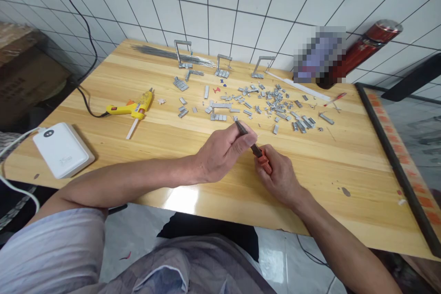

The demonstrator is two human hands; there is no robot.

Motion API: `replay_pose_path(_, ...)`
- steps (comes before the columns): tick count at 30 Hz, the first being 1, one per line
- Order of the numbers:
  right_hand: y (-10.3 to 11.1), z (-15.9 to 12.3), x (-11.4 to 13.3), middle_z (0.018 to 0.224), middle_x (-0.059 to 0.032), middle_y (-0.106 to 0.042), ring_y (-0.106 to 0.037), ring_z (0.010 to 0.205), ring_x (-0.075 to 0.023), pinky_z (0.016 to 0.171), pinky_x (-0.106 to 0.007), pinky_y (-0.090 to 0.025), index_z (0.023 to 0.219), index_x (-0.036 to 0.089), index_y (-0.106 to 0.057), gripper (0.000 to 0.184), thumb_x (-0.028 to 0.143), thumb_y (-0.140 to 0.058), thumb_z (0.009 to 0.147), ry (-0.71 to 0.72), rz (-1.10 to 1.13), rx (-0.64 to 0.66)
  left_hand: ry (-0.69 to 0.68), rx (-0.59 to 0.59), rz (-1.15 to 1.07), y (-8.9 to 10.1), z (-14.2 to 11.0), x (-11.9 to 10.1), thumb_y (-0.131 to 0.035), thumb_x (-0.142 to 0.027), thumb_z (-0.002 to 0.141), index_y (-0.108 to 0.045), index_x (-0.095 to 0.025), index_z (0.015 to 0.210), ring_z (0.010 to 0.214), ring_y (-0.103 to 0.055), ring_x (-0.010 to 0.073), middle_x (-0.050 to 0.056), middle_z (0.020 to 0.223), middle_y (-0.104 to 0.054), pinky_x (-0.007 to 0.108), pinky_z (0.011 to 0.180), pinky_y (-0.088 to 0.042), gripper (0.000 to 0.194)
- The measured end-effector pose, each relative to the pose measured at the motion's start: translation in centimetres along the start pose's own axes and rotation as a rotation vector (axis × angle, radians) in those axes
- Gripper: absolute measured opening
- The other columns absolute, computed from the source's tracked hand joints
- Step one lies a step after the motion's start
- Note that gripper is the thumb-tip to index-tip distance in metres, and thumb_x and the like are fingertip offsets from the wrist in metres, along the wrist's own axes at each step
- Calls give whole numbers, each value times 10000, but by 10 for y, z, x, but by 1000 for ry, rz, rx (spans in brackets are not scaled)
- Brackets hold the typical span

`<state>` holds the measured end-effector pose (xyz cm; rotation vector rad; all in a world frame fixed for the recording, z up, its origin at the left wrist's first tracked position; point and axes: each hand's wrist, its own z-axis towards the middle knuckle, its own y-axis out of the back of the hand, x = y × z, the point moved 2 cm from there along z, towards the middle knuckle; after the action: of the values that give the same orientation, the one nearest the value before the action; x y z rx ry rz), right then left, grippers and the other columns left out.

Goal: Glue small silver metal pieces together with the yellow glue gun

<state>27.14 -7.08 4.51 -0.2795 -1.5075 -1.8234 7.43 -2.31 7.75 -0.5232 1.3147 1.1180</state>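
One pair of pliers [256, 150] was right of the glue gun [139, 108]: remotely, I saw the right hand [279, 175] grasping its handles [265, 163], the left hand [220, 154] its nose [241, 128]. Whether they pinched anything I couldn't tell; bracing that nose steady seemed wise.

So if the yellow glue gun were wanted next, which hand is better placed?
Probably the left hand: it is nearer the glue gun, which lies on that side of the table. The right hand grips the red-handled tool. The left is at the tool's dark end, though.
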Motion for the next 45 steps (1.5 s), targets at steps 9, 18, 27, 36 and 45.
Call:
replay_pose_path(9, 6, 0, -8, 695, 27, -593, -489, 546, -148, 559, -260, -385, 894, 256, -514, 47, 223, -505, 927, 9, -98, -32, 23, 27, -36, -3, 2, 0, -459, -678, 1068, -629, -197, 1145, 870, -654, 174, 45, 986, -709, 324, 827, -534, 516)
replay_pose_path(18, 8, 3, -16, 918, -60, -771, -716, 727, -216, 626, -301, -481, 1147, 221, -666, 232, 264, -501, 990, -31, -232, -33, 133, 83, 58, 5, 14, 3, -525, -667, 1036, -601, -205, 1063, 877, -655, 197, 33, 952, -710, 348, 820, -509, 469)
replay_pose_path(27, 19, 1, -15, 1090, -109, -816, -777, 954, -287, 806, -408, -597, 1383, 201, -625, 382, 293, -502, 1033, -36, -222, 30, 87, 97, -4, 10, 20, -3, -589, -702, 990, -652, -206, 912, 844, -634, 178, 16, 903, -716, 296, 747, -474, 506)
replay_pose_path(36, 57, -19, -9, 1187, -158, -790, -738, 1081, -360, 752, -447, -578, 1462, 184, -574, 440, 372, -515, 1069, -14, -526, 35, 167, 69, -500, 5, 19, 4, -668, -652, 976, -511, -210, 870, 564, -345, 83, -70, 681, -396, 234, 532, -293, 480)
replay_pose_path(45, 29, -57, -24, 1054, -123, -764, -735, 960, -303, 590, -344, -502, 1383, 224, -592, 367, 381, -576, 1052, -17, -762, 227, 176, 82, -640, 8, 23, -3, -725, -584, 948, -505, -214, 947, 509, -256, 62, -109, 628, -362, 203, 474, -243, 430)
